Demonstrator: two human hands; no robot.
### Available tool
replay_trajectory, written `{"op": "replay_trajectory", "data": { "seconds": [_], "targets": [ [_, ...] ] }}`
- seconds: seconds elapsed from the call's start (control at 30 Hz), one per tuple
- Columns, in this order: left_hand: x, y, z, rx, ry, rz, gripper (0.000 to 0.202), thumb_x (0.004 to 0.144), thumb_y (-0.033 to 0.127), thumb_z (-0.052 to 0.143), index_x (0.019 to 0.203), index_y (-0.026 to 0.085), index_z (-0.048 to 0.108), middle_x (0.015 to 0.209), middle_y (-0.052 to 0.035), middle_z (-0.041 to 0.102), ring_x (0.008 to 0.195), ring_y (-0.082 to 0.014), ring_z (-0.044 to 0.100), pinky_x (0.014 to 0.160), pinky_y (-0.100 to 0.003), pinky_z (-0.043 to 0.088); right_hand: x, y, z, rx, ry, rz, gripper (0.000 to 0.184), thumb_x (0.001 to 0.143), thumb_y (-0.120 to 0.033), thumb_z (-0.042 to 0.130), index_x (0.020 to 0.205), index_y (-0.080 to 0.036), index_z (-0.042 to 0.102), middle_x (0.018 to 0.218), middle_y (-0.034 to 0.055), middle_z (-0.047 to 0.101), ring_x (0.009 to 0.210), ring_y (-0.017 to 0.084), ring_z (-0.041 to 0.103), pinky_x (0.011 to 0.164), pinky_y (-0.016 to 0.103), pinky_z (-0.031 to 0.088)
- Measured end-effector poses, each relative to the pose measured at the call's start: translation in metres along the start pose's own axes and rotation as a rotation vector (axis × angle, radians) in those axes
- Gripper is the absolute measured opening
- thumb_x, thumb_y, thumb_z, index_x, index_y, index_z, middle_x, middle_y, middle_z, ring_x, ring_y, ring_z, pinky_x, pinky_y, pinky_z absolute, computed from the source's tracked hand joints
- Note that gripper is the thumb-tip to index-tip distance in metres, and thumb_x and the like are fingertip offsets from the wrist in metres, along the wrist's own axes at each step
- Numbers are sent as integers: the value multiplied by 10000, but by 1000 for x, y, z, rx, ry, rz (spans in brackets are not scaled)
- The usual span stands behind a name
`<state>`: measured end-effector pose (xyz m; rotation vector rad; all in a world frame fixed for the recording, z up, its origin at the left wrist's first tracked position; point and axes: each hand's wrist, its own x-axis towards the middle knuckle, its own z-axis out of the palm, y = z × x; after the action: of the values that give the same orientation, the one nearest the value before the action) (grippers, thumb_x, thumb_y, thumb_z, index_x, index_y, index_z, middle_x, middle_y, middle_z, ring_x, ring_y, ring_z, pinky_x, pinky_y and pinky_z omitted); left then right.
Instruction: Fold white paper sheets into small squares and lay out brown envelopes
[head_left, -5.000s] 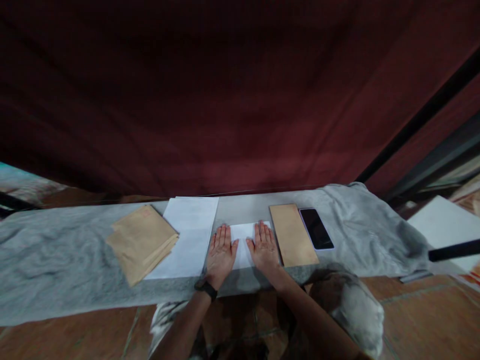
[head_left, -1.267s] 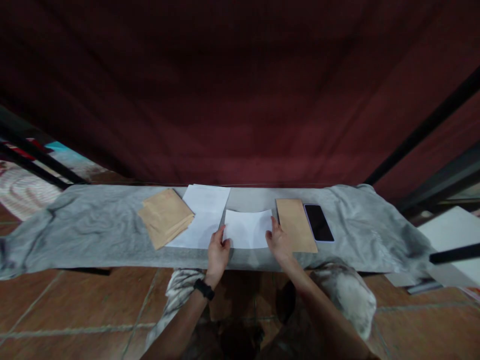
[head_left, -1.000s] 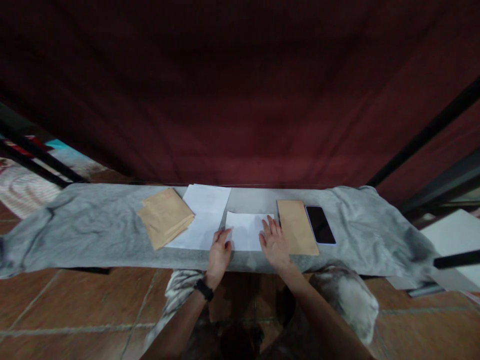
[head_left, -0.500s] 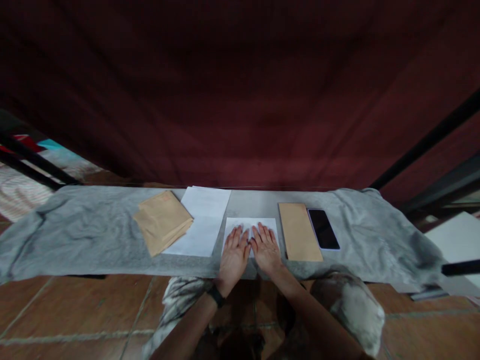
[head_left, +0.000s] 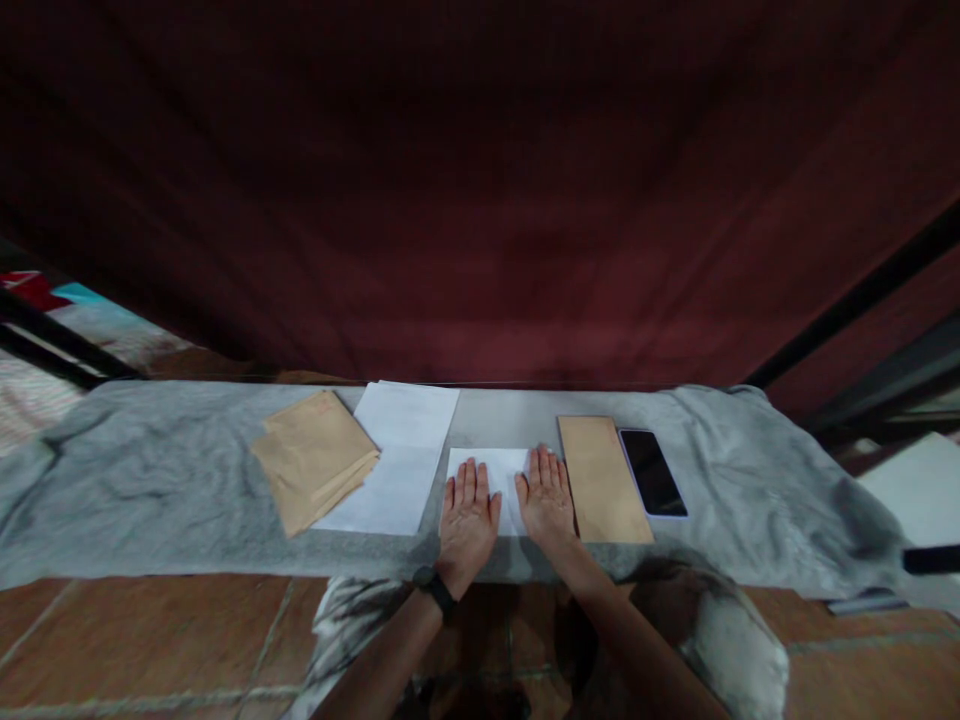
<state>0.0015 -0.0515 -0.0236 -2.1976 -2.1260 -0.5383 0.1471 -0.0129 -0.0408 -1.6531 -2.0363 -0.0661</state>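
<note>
A folded white sheet of paper [head_left: 500, 470] lies on the grey cloth [head_left: 150, 480] in front of me. My left hand [head_left: 466, 517] rests flat on its left part, fingers stretched out; a black watch sits on that wrist. My right hand [head_left: 547, 496] presses flat on its right part, fingers together and straight. Neither hand holds anything. Most of the folded sheet is hidden under my palms.
A stack of white sheets [head_left: 397, 450] lies left of my hands, with a pile of brown envelopes [head_left: 313, 470] overlapping it. A single brown envelope [head_left: 602, 478] and a dark phone [head_left: 652, 472] lie to the right. A dark red curtain [head_left: 480, 200] hangs behind.
Both hands went from holding the sheet's side edges to lying flat on it at its middle, then slid apart towards its ends. The sheet looks smaller and flatter now.
</note>
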Motion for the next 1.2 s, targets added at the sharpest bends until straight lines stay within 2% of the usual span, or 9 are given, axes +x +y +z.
{"op": "replay_trajectory", "data": {
  "seconds": [0.13, 0.23, 0.37, 0.63, 0.77, 1.07, 1.2],
  "targets": [
    [11, 5, -1, -30, -58, 136, 543, 979, 237, 346, 1513, 152, 389, 1584, -126, 382, 1500, -269, 273, 1211, -507, 257, -3, -7, -4, 61, -54, -169, 498, 1046, -273, 318, 1509, -112, 405, 1544, 149, 431, 1454, 263, 365, 1199, 498, 280],
    [17, 4, 0, -30, -109, 194, 583, 954, 187, 342, 1537, 190, 351, 1591, -81, 381, 1509, -256, 248, 1222, -507, 233, -6, -9, -5, 83, -74, -232, 486, 1051, -269, 311, 1497, -114, 427, 1535, 143, 446, 1450, 245, 373, 1199, 481, 292],
    [17, -1, 2, -42, -92, 142, 578, 962, 208, 344, 1540, 185, 345, 1597, -92, 366, 1510, -250, 249, 1228, -502, 216, -7, -7, -4, 49, -58, -198, 514, 1043, -312, 379, 1504, -88, 403, 1560, 175, 394, 1468, 268, 338, 1181, 489, 321],
    [8, -13, -2, -70, -15, 18, 590, 989, 386, 401, 1529, 150, 363, 1601, -165, 327, 1499, -299, 272, 1203, -525, 250, -6, -3, 3, -18, -43, -42, 584, 1031, -371, 427, 1515, -51, 368, 1581, 231, 325, 1481, 330, 292, 1174, 523, 301],
    [5, -14, -3, -76, -15, -1, 611, 981, 422, 423, 1517, 131, 385, 1600, -185, 318, 1495, -320, 275, 1200, -533, 253, -6, -3, 5, -15, -12, -18, 609, 1032, -408, 409, 1520, -48, 354, 1577, 248, 323, 1474, 342, 303, 1162, 531, 307],
    [5, -13, -3, -64, -11, 4, 638, 963, 442, 453, 1525, 152, 368, 1608, -161, 317, 1506, -308, 249, 1206, -526, 241, -13, -1, 2, 10, 43, 11, 668, 1034, -440, 364, 1556, -36, 260, 1577, 264, 312, 1459, 354, 327, 1142, 551, 325],
    [5, -12, -3, -64, -14, -5, 645, 965, 454, 440, 1519, 129, 374, 1611, -173, 303, 1512, -306, 231, 1211, -517, 225, -17, 0, -1, 0, 43, 11, 674, 1032, -437, 371, 1539, -1, 284, 1569, 278, 315, 1457, 361, 329, 1149, 543, 320]
  ]
}}
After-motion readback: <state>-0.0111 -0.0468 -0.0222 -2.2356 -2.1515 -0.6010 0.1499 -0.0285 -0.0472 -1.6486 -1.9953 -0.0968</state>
